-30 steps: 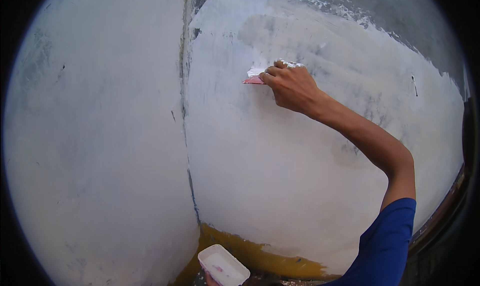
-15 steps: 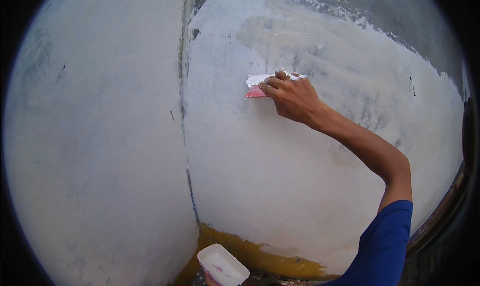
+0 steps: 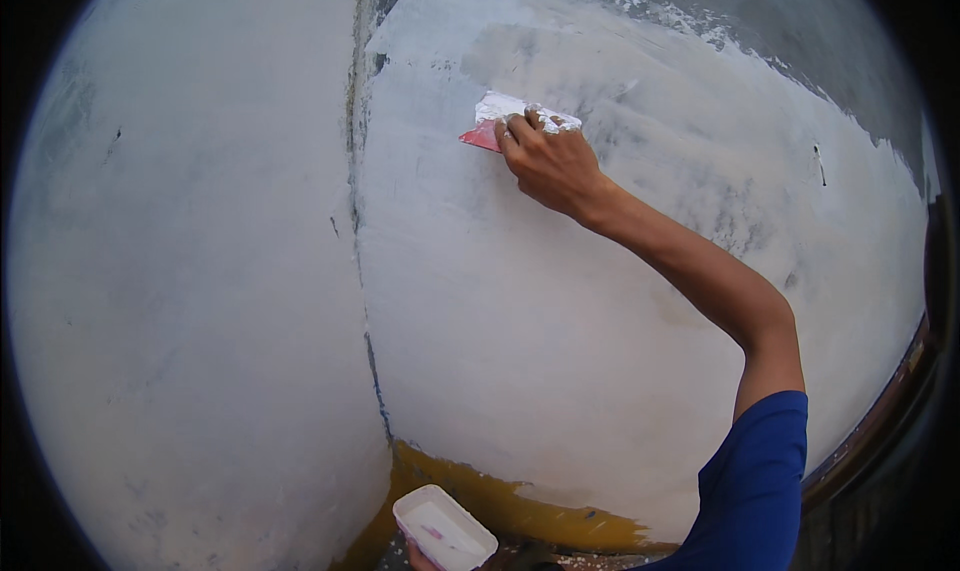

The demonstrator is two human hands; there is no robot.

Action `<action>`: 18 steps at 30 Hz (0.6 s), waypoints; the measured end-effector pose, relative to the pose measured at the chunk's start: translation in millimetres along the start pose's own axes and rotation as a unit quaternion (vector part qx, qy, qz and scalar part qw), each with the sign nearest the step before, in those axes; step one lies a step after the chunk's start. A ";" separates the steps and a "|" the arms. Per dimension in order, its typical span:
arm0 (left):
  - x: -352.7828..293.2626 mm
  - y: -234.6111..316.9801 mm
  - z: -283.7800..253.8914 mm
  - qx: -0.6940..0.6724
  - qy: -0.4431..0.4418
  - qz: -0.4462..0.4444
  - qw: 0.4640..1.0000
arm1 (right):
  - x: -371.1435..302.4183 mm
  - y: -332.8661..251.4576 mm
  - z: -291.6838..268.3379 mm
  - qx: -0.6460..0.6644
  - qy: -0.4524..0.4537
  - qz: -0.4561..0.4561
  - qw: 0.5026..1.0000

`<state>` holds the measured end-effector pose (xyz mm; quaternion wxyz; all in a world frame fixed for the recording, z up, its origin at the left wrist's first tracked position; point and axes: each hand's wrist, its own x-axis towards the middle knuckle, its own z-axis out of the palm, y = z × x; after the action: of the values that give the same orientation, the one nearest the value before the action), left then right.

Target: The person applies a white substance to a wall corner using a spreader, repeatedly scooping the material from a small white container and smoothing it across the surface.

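My right hand (image 3: 553,163) is raised against the right-hand wall, its fingers closed around a red putty spreader (image 3: 481,137). White putty (image 3: 503,105) coats the spreader's upper part, and more of it clings to my fingers. At the bottom of the view, my left hand (image 3: 418,559) grips the near left side of a white rectangular tub (image 3: 467,518). Some white putty and a pinkish smear lie in the tub. Only a few fingers of that hand show.
Two whitened walls meet at a cracked corner (image 3: 354,181). Bare grey wall (image 3: 840,61) shows at the upper right. A mustard-yellow band (image 3: 500,499) runs along the base. A thin dark mark (image 3: 819,165) stands out on the right wall. Dark edging (image 3: 880,411) borders the far right.
My right hand and the spreader have moved up and left along the wall. A ridge of putty above the hand has been smoothed away. The tub stays nearly in place.
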<state>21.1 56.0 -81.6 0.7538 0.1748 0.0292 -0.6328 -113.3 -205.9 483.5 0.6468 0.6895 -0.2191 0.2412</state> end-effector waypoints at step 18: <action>3.0 -7.0 -15.1 0.003 0.053 -0.059 0.997 | 4.5 111.5 -51.4 0.046 0.159 0.179 0.970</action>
<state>17.6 56.7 -98.1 0.7123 0.2079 0.0776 -0.6658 -180.8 -162.2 576.3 0.5870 0.6208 -0.2219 0.4699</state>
